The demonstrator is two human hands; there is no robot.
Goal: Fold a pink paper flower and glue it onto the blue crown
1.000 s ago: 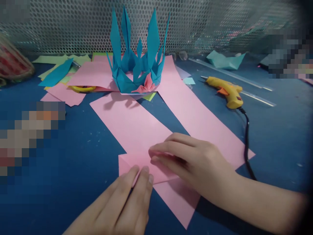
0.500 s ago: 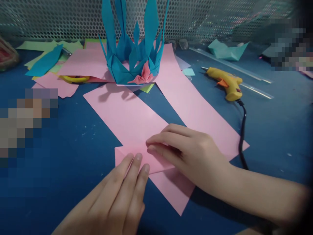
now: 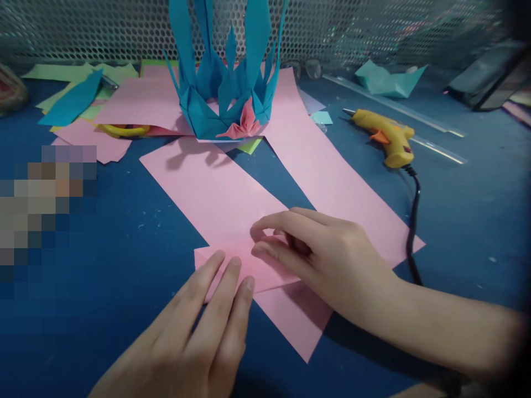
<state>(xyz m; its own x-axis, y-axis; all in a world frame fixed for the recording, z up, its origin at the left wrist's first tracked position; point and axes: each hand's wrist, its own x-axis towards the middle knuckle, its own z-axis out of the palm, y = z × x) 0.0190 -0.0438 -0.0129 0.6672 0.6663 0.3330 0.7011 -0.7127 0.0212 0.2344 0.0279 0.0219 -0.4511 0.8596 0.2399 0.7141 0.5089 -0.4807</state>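
Note:
A long pink paper strip (image 3: 215, 193) lies slantwise on the blue table (image 3: 124, 265), its near end folded over into a flap (image 3: 232, 265). My left hand (image 3: 194, 337) lies flat with its fingers stretched out, fingertips pressing the flap's near edge. My right hand (image 3: 323, 260) rests on the flap from the right, fingers curled and pressing along the fold. A second pink strip (image 3: 332, 182) runs under my right hand.
A blue folded-paper crown (image 3: 224, 83) with a small pink flower (image 3: 244, 124) stands at the back. A yellow glue gun (image 3: 385, 143) with a black cord (image 3: 412, 221) lies to the right. Yellow scissors (image 3: 122, 130), paper scraps and a mesh wall are behind.
The view has tipped down a little. My left hand slid slightly left along the flap. My right fingers have curled more against the fold.

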